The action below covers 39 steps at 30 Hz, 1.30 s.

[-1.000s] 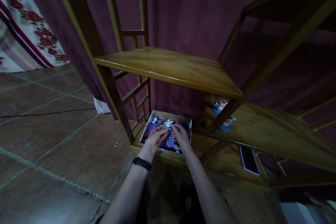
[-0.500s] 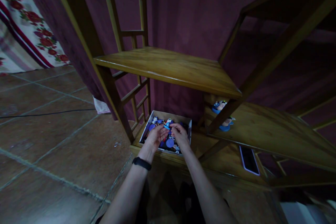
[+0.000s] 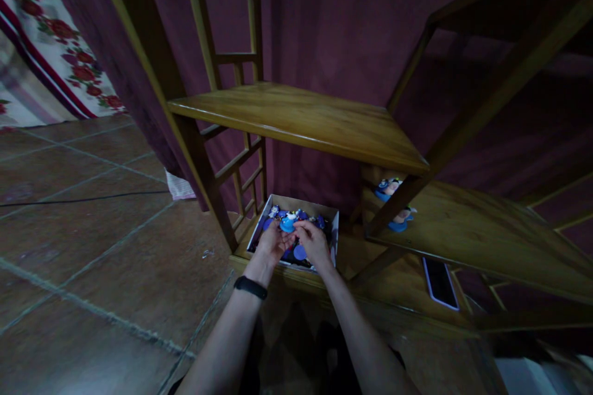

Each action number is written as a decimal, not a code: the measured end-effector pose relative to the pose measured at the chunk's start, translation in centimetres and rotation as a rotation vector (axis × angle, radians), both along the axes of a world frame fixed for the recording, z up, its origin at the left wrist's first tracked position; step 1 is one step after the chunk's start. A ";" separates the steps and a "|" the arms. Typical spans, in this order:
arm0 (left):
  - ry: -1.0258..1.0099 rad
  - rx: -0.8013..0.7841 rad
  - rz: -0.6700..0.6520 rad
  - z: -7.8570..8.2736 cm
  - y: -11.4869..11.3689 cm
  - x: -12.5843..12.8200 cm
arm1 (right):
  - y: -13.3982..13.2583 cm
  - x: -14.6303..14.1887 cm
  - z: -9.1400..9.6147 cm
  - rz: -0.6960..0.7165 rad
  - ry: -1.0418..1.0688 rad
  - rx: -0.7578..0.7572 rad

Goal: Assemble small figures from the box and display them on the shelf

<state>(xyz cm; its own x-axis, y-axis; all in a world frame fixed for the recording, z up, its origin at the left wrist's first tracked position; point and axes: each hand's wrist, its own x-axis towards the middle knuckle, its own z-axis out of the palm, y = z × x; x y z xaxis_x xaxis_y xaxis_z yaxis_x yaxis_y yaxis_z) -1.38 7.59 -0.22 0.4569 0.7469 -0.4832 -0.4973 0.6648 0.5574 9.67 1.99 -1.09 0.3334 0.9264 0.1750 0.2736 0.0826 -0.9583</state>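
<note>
A shallow cardboard box [image 3: 332,222] full of small blue and white figurines sits on the bottom board of a wooden shelf unit [image 3: 306,117]. Both my hands are inside the box. My left hand [image 3: 271,243], with a black band on its wrist, and my right hand [image 3: 312,242] are curled together around a small blue and white figurine [image 3: 288,223], which they hold just above the pile. A round blue piece [image 3: 300,252] lies in the box between my wrists.
Two more blue figurines [image 3: 393,203] stand on the lower right shelf board. A phone [image 3: 439,282] lies flat on the bottom board to the right. Tiled floor with a black cable [image 3: 83,199] spreads to the left. A dark red curtain hangs behind the shelf.
My hands drew closer together over the pile and lifted a blue and white figurine, which now sits between the fingertips of both hands.
</note>
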 end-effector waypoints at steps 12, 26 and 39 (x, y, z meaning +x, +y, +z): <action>-0.059 -0.073 -0.038 -0.3 0.2 -0.2 | -0.2 -0.1 0.4 0.010 -0.077 0.023; -0.061 -0.017 -0.030 0.5 -0.2 -0.3 | -0.5 0.3 0.9 0.025 -0.275 0.053; -0.145 0.136 0.027 0.6 -0.6 -0.2 | 0.3 1.0 -0.5 -0.077 -0.198 0.035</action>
<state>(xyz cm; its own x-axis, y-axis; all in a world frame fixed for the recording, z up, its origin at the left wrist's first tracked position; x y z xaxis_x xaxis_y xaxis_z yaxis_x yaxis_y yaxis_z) -1.59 7.02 0.40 0.4928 0.8138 -0.3080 -0.5957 0.5736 0.5622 10.67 2.27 -1.56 0.3585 0.8919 0.2756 0.4632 0.0863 -0.8820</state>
